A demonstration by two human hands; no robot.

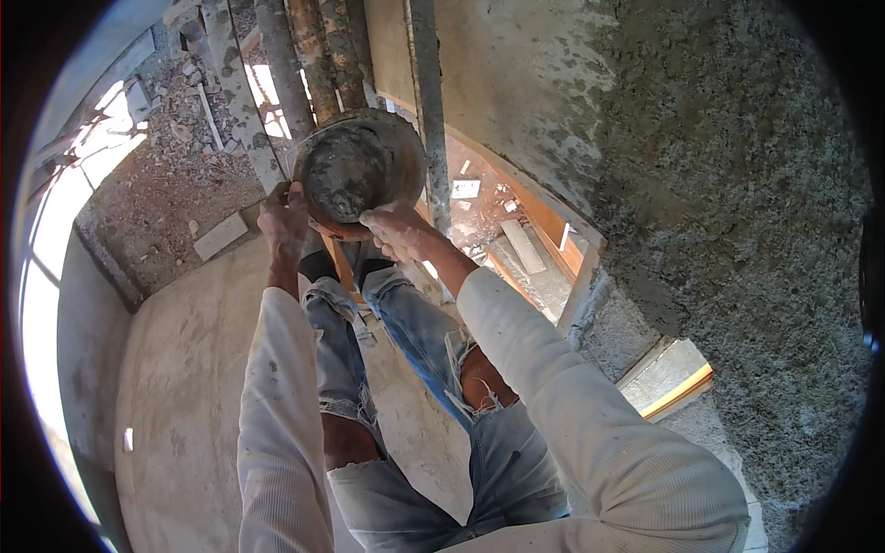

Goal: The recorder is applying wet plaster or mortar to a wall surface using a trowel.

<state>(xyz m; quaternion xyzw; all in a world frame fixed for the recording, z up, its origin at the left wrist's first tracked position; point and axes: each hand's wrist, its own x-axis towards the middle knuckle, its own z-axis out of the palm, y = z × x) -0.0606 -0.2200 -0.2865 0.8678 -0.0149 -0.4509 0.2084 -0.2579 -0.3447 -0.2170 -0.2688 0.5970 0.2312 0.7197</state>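
A round dark pan of wet grey mortar sits in front of me over rough poles. My left hand is closed on the pan's left rim. Against the lower right edge of the pan, my right hand is closed around what looks like a pale handle; the tool's head, if any, cannot be made out. My legs in torn jeans, with dark footwear, are below the pan.
Rough poles and planks extend beyond the pan. A rubble-strewn ledge is at left. A mortar-coated wall rises at right, beside openings with drops to a lower level. A curved concrete surface lies below left.
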